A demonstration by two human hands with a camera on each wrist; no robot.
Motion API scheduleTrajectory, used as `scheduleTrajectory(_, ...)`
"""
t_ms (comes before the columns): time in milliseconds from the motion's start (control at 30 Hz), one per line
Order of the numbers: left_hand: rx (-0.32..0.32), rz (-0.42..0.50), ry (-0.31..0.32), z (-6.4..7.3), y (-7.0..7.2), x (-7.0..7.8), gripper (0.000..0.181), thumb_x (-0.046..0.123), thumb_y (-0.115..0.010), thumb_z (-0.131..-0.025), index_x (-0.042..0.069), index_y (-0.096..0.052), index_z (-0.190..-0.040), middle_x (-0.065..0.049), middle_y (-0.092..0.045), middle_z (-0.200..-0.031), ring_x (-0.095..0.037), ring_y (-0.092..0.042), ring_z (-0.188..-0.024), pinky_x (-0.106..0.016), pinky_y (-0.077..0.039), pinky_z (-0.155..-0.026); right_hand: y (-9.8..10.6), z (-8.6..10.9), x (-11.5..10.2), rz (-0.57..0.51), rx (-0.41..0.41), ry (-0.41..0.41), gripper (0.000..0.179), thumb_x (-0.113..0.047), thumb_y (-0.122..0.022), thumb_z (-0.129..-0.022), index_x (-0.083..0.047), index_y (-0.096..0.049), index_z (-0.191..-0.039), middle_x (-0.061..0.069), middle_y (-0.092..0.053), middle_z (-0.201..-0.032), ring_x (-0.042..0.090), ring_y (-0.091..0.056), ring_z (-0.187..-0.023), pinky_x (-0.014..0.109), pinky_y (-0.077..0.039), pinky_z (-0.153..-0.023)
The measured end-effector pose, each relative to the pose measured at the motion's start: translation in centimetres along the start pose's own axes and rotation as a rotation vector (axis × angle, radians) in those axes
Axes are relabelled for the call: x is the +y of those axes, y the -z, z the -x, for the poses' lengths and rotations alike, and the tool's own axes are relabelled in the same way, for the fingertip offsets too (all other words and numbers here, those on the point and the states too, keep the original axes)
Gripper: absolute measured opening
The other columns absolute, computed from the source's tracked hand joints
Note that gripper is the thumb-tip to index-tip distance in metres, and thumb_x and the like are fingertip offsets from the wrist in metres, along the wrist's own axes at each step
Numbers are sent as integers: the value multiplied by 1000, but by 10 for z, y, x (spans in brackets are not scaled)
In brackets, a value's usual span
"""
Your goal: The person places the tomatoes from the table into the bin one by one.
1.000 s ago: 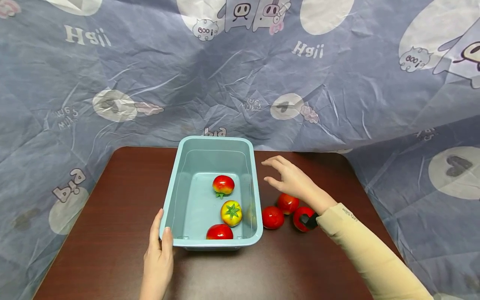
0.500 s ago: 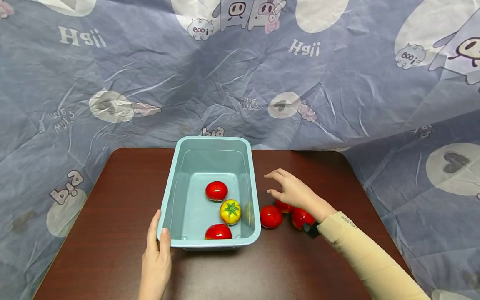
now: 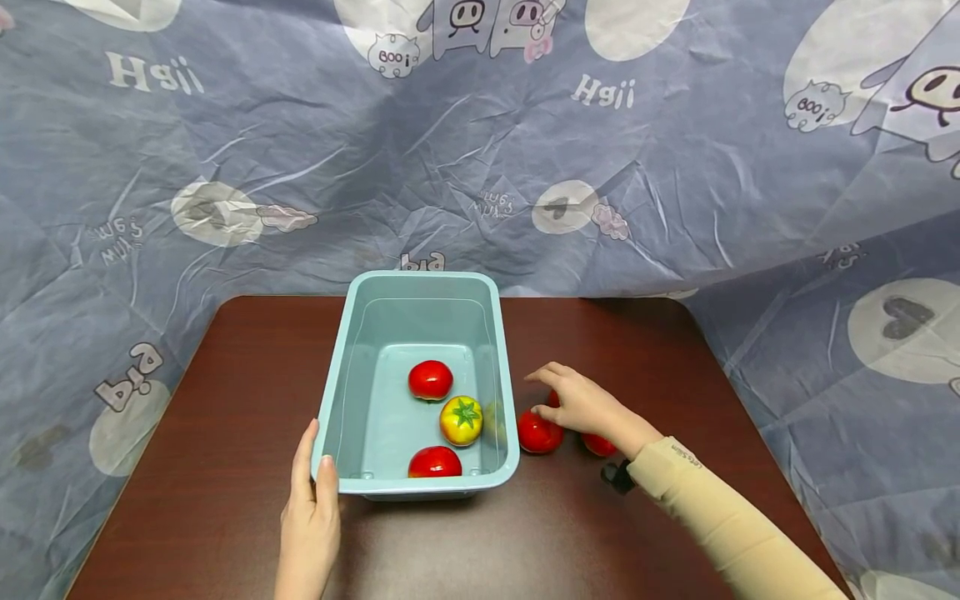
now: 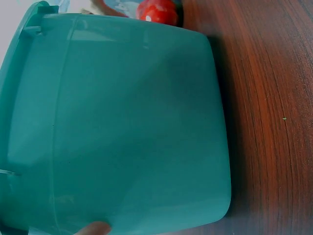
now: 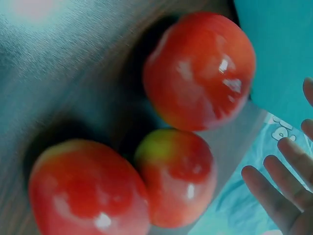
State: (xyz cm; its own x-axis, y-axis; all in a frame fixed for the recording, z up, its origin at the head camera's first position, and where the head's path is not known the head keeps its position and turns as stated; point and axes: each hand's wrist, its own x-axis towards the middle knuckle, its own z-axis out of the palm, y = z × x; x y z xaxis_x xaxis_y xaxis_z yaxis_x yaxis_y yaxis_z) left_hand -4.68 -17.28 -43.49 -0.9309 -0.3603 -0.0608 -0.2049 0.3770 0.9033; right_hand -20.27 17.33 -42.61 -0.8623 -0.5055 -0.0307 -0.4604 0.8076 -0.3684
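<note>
A light blue plastic bin (image 3: 420, 486) stands on the table with three tomatoes inside: a red one (image 3: 431, 380), a yellow one with a green star-shaped top (image 3: 462, 420) and another red one (image 3: 435, 462) by the front wall. My left hand (image 3: 309, 525) holds the bin's front left corner, thumb at the rim and fingers along the outer side. Right of the bin, my right hand (image 3: 581, 408) hovers with spread fingers over three more red tomatoes, one nearest the bin (image 5: 200, 71), a smaller one (image 5: 176, 178) and a third (image 5: 88, 191). Nothing is in its grasp.
The dark brown wooden table (image 3: 420, 550) ends at a patterned grey-blue cloth (image 3: 360, 150) that hangs behind it and on the sides. A black strap piece (image 3: 618, 477) sits under my right wrist.
My right hand has come down and nearer, over the tomatoes beside the bin. The farthest tomato in the bin has rolled, hiding its green stem. The left hand keeps its hold.
</note>
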Motion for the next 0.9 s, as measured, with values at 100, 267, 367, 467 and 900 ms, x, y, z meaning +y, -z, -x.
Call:
scheduleTrajectory(100, -3, 6, 2, 0, 0, 0, 51, 35, -37, -107, 37, -22, -156, -19, -52, -143, -29, -61, -108, -24, -49, -74, -6, 2, 0, -5, -24, 1, 45, -17, -74, -86, -6, -62, -128, 10, -60, -125, 28, -59, -110, 44, -52, -92)
scheduleTrajectory(267, -3, 6, 5, 0, 0, 1, 51, 35, -36, -107, 36, -23, -156, -19, -51, -143, -29, -60, -108, -22, -49, -73, -13, 5, 1, 2, -47, -2, 46, -19, -76, -85, -6, -63, -127, 9, -61, -125, 26, -60, -109, 42, -53, -91)
scheduleTrajectory(367, -8, 18, 13, 0, 1, 1, 51, 34, -36, -107, 36, -22, -157, -19, -50, -144, -30, -60, -109, -20, -49, -73, -17, 7, 2, -2, -56, -14, 45, -21, -76, -85, -7, -64, -126, 8, -61, -124, 25, -59, -110, 41, -53, -90)
scheduleTrajectory(467, -19, 35, 23, 1, 1, 1, 52, 35, -35, -107, 37, -21, -157, -18, -49, -146, -32, -60, -113, -19, -48, -74, -21, 8, 3, -5, -72, -30, 44, -22, -77, -83, -9, -65, -124, 7, -62, -122, 24, -58, -108, 41, -54, -88)
scheduleTrajectory(900, -8, 0, 10, 0, 0, 1, 51, 35, -35, -107, 35, -23, -157, -19, -52, -143, -28, -60, -106, -23, -49, -73, -39, 12, 6, -1, -143, -70, 55, -25, -84, -76, -9, -64, -124, 8, -60, -122, 28, -58, -107, 51, -55, -85)
